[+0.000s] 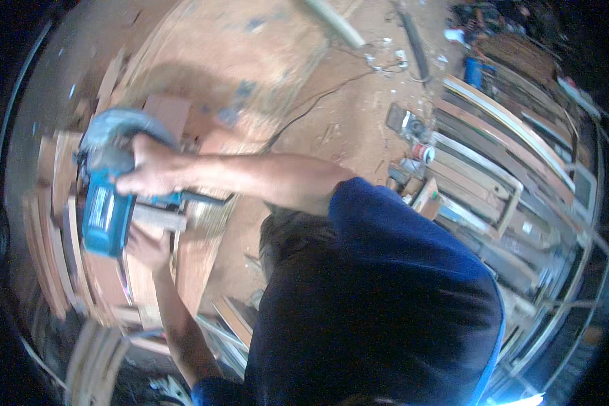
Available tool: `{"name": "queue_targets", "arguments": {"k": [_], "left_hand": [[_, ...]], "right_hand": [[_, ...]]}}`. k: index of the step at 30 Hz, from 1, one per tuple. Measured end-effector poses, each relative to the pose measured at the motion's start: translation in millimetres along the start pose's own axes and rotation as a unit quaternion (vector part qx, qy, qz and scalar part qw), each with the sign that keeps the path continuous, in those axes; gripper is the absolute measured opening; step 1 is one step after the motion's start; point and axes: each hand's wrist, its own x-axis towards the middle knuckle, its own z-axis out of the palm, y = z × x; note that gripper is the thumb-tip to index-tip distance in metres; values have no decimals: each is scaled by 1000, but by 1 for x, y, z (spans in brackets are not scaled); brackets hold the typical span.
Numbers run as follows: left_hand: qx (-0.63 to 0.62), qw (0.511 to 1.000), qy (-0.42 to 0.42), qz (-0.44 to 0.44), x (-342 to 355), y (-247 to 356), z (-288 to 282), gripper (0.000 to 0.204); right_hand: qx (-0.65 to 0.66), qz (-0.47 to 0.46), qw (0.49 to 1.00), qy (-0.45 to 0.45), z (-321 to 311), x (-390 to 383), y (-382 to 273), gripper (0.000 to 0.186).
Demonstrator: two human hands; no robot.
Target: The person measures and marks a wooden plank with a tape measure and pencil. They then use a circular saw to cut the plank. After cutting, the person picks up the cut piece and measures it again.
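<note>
A teal power saw with a round grey blade guard, by its shape a miter saw (107, 215), stands at the left on a wooden surface. My right hand (154, 167) is closed around its top handle, the arm stretched across from the right. Below and beside the motor housing, my left hand (149, 249) rests by a short pale piece of wood (161, 218). The housing partly covers its fingers and motion blurs them, so whether they grip the wood cannot be seen.
Wooden strips (51, 250) lie left of the saw. A large plywood sheet (230, 40) is beyond it, and a black cord (311, 107) trails across the floor. Planks and frames (494, 176) are stacked at the right, beside a small white-and-red can (423, 153).
</note>
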Motion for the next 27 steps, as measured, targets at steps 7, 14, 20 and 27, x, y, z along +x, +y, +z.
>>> {"name": "queue_targets", "arguments": {"k": [7,14,20,27], "left_hand": [[35,999,-26,3,-49,3,-7,88],[-12,988,-85,-130,-99,-13,-31,75],[-198,904,-145,-351,-190,-14,-66,54],[-252,789,-108,-549,-328,-28,-40,65]], "right_hand": [[-187,51,981,28,-116,-31,-107,31],[-673,-9,739,34,-218,-7,-98,63],[-648,-130,746,81,-293,-4,-58,57],[-675,-276,668,149,-172,-37,-81,61]]}}
